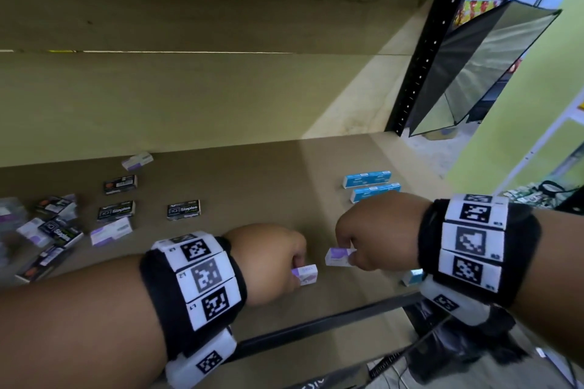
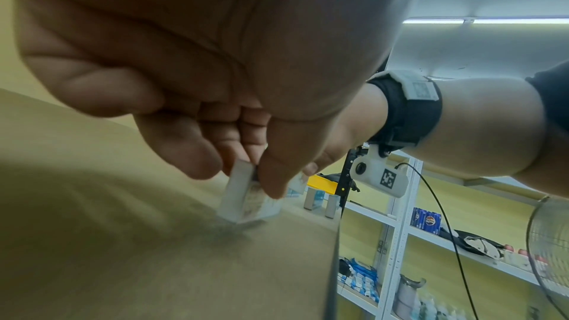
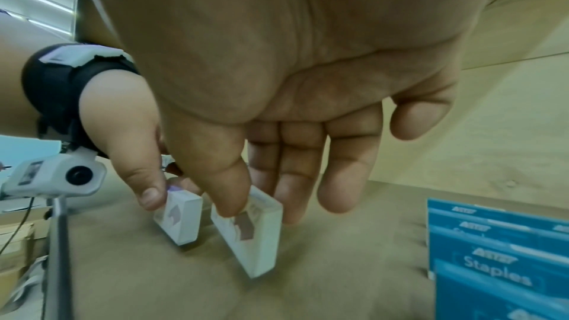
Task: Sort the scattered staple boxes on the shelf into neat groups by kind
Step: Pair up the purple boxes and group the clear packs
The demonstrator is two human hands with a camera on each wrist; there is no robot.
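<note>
Purple-and-white staple box (image 1: 306, 275) pinched in left hand (image 1: 271, 262), near the shelf (image 1: 252, 174) front edge. Just right of it, matching box (image 1: 339, 256) pinched by right hand (image 1: 369, 240) (thumb against fingers), long axes roughly parallel, narrow gap between. Further right, blue boxes (image 1: 369, 185) already grouped.

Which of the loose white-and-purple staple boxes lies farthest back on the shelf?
The small white-and-purple cardboard staple box near the back wall, alone behind the black staple boxes; the other purple ones lie nearer the front.
</note>
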